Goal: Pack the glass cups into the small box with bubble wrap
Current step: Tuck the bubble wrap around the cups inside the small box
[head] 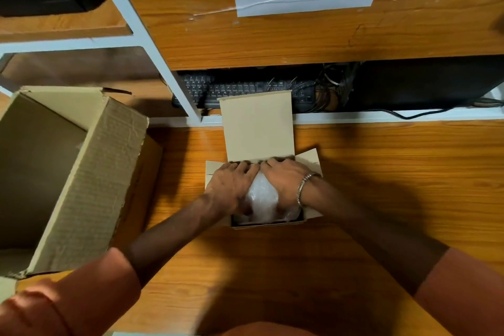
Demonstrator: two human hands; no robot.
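Desk (381, 172) of orange wood bears a large open carton (90, 172) at the left and, well apart, the small box (259, 128) at centre, its lid flap upright. Inside the small box sits a bubble wrap bundle (261, 196). Left hand (231, 180) and right hand (286, 177) both press flat on the bundle, fingers straight. Glass cups cannot be made out.
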